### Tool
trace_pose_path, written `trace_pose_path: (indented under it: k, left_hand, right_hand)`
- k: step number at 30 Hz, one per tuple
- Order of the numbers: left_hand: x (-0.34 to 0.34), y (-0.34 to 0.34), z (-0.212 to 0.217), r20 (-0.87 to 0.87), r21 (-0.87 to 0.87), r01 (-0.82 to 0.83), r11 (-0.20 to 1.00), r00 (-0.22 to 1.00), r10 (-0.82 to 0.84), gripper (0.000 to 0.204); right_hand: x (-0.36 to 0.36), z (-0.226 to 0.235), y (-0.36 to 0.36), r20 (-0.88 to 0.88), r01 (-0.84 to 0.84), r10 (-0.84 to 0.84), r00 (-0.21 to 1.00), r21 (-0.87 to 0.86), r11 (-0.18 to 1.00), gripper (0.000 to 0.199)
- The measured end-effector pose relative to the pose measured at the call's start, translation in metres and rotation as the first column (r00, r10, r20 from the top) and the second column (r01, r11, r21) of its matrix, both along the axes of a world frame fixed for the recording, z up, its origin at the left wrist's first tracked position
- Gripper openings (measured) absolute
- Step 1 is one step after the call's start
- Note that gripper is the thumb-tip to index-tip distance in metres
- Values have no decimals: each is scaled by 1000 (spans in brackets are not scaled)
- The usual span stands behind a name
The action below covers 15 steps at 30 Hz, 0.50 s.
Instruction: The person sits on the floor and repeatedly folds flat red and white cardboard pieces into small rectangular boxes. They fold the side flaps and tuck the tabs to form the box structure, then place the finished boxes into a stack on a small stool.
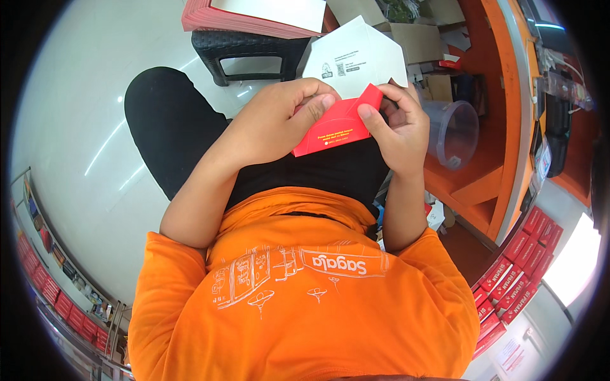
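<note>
A partly folded cardboard box (pixel 335 132) is held over my lap, its red panel toward me and yellow print on it. Its wide white flap (pixel 365 54), printed in dark ink, stands out on the far side. My left hand (pixel 279 120) is closed on the panel's left part, thumb on top along the upper edge. At the right corner, my right hand (pixel 401 124) pinches a small red tab (pixel 370 95) that sticks up at an angle. The fingers of both hands are partly hidden behind the cardboard.
Beyond my left hand, a black plastic stool (pixel 248 51) bears a stack of flat red-edged cardboard sheets (pixel 219 25). Open brown cartons (pixel 416 41), a clear plastic tub (pixel 454 133) and an orange shelf (pixel 489 184) stand to the right. Stacked red boxes (pixel 518 260) are lower right.
</note>
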<state>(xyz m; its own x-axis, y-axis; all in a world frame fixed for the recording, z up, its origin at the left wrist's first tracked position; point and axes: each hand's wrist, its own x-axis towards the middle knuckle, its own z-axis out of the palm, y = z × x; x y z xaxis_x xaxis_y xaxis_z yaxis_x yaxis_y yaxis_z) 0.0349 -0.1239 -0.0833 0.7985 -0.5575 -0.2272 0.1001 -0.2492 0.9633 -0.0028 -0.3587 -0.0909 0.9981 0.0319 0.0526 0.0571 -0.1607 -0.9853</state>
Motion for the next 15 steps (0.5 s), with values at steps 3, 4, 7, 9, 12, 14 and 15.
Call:
trace_pose_path:
  k: [3,4,7,9,12,14,15]
  left_hand:
    - [-3,-2,-9,24,-29,-47,998,999,48,28]
    - [-3,-2,-11,42,-32,-50,998,998,51,29]
    - [-6,-2,-18,131,-17,-57,998,990,59,29]
    - [-5,-1,-20,173,-5,-56,998,983,56,28]
    - [-3,0,-21,195,6,-41,999,980,40,27]
    - [-1,0,-21,213,14,-29,999,977,25,26]
    - [-1,1,-23,226,18,-26,999,974,21,25]
  right_hand:
    - [2,5,10,3,50,-50,999,-164,985,32]
    - [3,9,11,-14,31,-36,999,-266,963,31]
    - [5,11,9,-81,-44,14,997,-388,921,32]
    - [8,9,7,-131,-85,39,991,-364,927,34]
    - [8,3,6,-205,-100,44,978,-273,957,38]
    - [7,0,10,-255,-81,20,967,-230,970,41]
    - [6,-1,11,-259,-113,46,965,-252,961,42]
